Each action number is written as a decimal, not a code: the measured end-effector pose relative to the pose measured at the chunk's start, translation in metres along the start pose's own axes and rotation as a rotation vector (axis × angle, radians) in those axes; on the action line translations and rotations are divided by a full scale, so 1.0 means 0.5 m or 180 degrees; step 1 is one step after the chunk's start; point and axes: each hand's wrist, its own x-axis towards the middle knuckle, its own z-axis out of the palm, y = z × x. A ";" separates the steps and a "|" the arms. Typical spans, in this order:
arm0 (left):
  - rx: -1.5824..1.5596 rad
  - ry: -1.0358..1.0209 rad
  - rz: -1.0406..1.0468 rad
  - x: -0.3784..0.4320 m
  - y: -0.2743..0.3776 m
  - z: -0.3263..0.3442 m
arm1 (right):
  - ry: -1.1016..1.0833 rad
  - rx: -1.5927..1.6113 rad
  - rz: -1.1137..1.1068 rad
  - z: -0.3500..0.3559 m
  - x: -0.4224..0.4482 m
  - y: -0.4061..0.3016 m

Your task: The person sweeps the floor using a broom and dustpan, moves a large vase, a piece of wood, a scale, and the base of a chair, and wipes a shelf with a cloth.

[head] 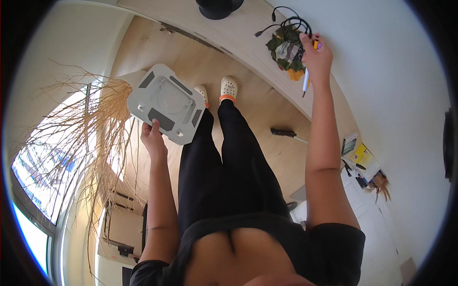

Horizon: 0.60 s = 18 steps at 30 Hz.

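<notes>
My left hand [154, 137] grips the edge of a grey plastic stand [168, 103], an octagonal plate with dark pads, held tilted above the floor. At the upper right, my right hand [316, 53] closes around a yellow pencil [316, 43] and a white pen [306, 81] whose tip points down. Something purple shows between its fingers. Against that hand is a decoration of green artificial leaves [273, 43] with an orange flower [295, 74]. Coiled black cables [295, 21] lie beside the leaves, partly hidden by my fingers; whether my hand also holds them I cannot tell.
A pale wooden shelf [250, 53] runs along the wall, with a black round object [219, 9] on it. Dry branches [103, 114] spread out at the left by the window. A black-handled tool [283, 132] lies below the shelf. Books [363, 157] stand at the right.
</notes>
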 end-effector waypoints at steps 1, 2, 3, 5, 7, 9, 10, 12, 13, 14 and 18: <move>-0.0143 -0.0011 0.0069 0.009 0.013 0.027 | 0.0064 0.0248 0.0205 -0.014 0.017 0.016; -0.0270 0.0067 0.0104 0.003 0.021 0.049 | 0.0125 0.0500 0.0406 -0.023 0.028 0.046; -0.0216 0.0039 0.0102 0.003 0.018 0.043 | 0.0086 0.0759 0.0657 -0.018 0.020 0.052; -0.0113 -0.0026 0.0089 0.012 0.011 0.028 | -0.0010 0.1191 0.0654 -0.032 0.023 0.054; -0.0157 -0.0027 0.0055 0.015 0.017 0.028 | -0.0110 0.1417 0.0582 -0.031 0.016 0.026; -0.0229 0.0075 -0.0017 0.008 0.016 0.034 | -0.0092 0.1411 0.0480 -0.043 -0.003 -0.009; -0.0238 0.0042 -0.0007 0.011 0.013 0.030 | -0.0107 0.1416 0.0414 -0.048 -0.013 -0.033; -0.0263 -0.0024 0.0015 0.020 0.002 0.021 | -0.0205 0.1449 0.0254 -0.061 -0.039 -0.091; -0.0222 -0.0026 0.0000 0.022 0.000 0.020 | -0.0246 0.1460 0.0176 -0.067 -0.052 -0.121; -0.0181 -0.0023 -0.0015 0.022 -0.003 0.018 | -0.0267 0.1339 -0.0007 -0.071 -0.064 -0.151; -0.0071 -0.0067 -0.0038 0.029 -0.012 0.011 | -0.0260 0.1181 -0.0451 -0.094 -0.096 -0.253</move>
